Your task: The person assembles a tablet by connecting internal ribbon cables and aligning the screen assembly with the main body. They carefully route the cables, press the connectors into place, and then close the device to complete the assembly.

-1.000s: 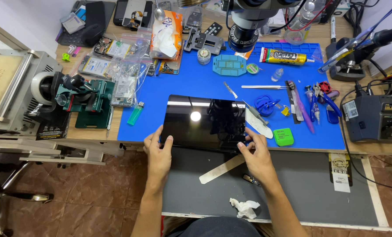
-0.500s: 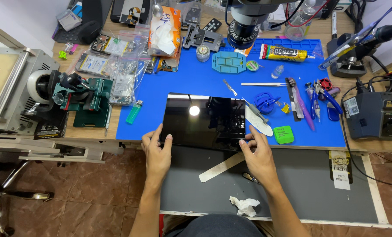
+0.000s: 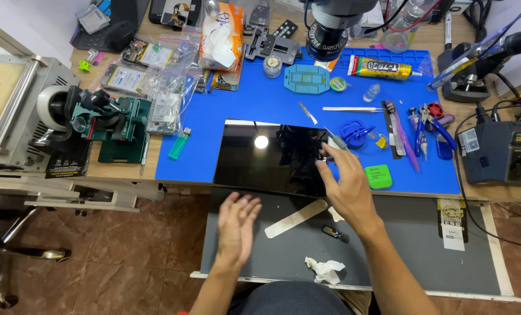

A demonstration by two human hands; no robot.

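Note:
A black glossy tablet [image 3: 266,157] lies flat on the blue work mat [image 3: 260,102], its near edge over the mat's front rim. My right hand [image 3: 345,184] hovers over the tablet's right edge, fingers spread, near a thin pointed tool [image 3: 337,140] beside a blue suction cup [image 3: 352,131]. My left hand [image 3: 238,224] is off the tablet, open and blurred, above the grey lower shelf [image 3: 400,245]. Neither hand holds anything.
A pale flat strip [image 3: 296,218], a small dark clip [image 3: 335,234] and a crumpled tissue [image 3: 324,270] lie on the grey shelf. Tweezers [image 3: 351,108], pliers [image 3: 432,125], a green pad [image 3: 378,176], a glue tube [image 3: 384,67] and a green lighter [image 3: 180,143] sit on the mat. A microscope [image 3: 336,26] stands behind.
Both hands have let go of the tablet's near corners. The left hand pulled back toward me over the grey shelf; the right hand rose toward the tablet's right edge.

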